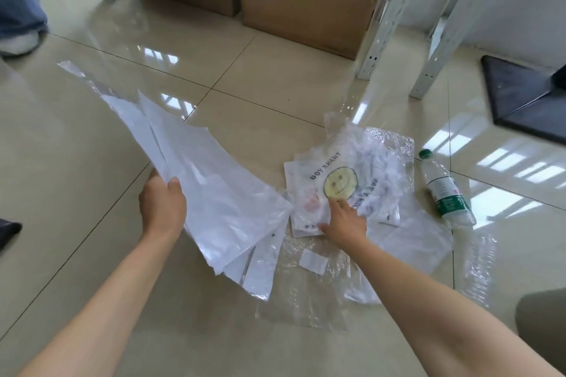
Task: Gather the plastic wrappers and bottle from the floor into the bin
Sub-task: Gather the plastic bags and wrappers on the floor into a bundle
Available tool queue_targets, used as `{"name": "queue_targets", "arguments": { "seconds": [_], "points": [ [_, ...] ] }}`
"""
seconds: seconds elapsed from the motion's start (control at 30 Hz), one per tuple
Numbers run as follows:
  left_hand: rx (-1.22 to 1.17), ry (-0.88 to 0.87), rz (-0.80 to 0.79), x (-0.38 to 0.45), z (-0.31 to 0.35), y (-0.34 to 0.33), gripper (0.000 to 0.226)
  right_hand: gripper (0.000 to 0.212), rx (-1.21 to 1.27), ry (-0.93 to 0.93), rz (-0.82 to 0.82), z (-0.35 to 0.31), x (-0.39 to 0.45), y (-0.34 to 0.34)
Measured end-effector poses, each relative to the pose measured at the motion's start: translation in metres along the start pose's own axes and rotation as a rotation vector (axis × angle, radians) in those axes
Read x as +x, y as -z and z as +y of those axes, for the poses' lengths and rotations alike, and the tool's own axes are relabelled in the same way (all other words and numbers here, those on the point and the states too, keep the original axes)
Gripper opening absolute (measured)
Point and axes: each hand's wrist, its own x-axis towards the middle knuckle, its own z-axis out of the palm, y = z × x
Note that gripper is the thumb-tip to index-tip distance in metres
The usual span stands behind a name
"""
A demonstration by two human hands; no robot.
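Several wrappers in left hand

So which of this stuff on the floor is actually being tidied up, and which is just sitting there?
Part of the job:
- clear wrappers gripped in the left hand
- smiley-face bag under the right hand
- bubble wrap
- plastic bottle

Just lying about:
- cardboard boxes
- metal rack legs
- dark mat

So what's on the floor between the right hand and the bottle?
In the head view, crumpled clear wrappers cover the floor from the right hand, which rests on the smiley bag, nearly to the bottle; only a thin strip of tile is bare.
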Motion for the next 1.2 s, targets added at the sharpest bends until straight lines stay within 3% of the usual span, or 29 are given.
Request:
{"name": "queue_targets", "arguments": {
  "seconds": [0.07,0.23,0.37,0.47,0.53,0.6,0.67,0.73,0.77,0.9,1.03,1.1,1.2],
  "points": [
    [-0.001,0.004,-0.001,-0.001,-0.001,0.001,0.015,0.039,-0.019,0.056,0.055,0.009,0.006,-0.004],
    [-0.03,0.03,-0.005,-0.003,-0.004,0.001,0.023,0.027,0.17,0.017,0.222,0.003,0.007,0.006],
    [-0.051,0.019,0.001,-0.009,0.001,-0.002,0.034,0.033,0.442,0.221,0.278,-0.055,-0.01,0.032],
    [-0.085,0.023,-0.028,-0.013,0.008,-0.003,0.043,0.042,0.515,0.468,0.19,-0.113,-0.034,0.048],
    [-0.152,0.061,-0.054,-0.012,0.009,-0.002,0.039,0.043,0.548,0.614,0.063,-0.146,-0.051,0.05],
    [-0.261,0.127,-0.072,-0.009,0.006,0.0,0.032,0.051,0.733,0.658,-0.089,-0.169,-0.066,0.048],
    [-0.335,0.178,-0.073,-0.009,0.006,0.002,0.039,0.052,0.925,0.616,-0.156,-0.181,-0.073,0.043],
    [-0.373,0.165,-0.08,-0.01,0.006,0.005,0.049,0.042,0.94,0.617,-0.132,-0.19,-0.071,0.037],
    [-0.381,0.131,-0.094,-0.011,0.005,0.007,0.05,0.048,0.909,0.635,-0.112,-0.192,-0.069,0.034],
    [-0.288,0.161,-0.104,-0.008,-0.002,0.005,0.01,0.087,0.925,0.615,-0.129,-0.2,-0.066,0.026],
    [-0.152,0.166,-0.018,-0.004,-0.006,0.001,0.021,0.084,0.866,0.582,-0.145,-0.181,-0.057,0.019],
    [-0.101,0.145,-0.014,-0.002,-0.008,-0.001,0.03,0.074,0.768,0.468,0.011,-0.152,-0.042,0.015],
    [-0.031,0.103,0.002,-0.001,-0.008,-0.002,0.043,0.061,0.465,0.126,0.193,-0.092,-0.014,0.01]
  ]
}}
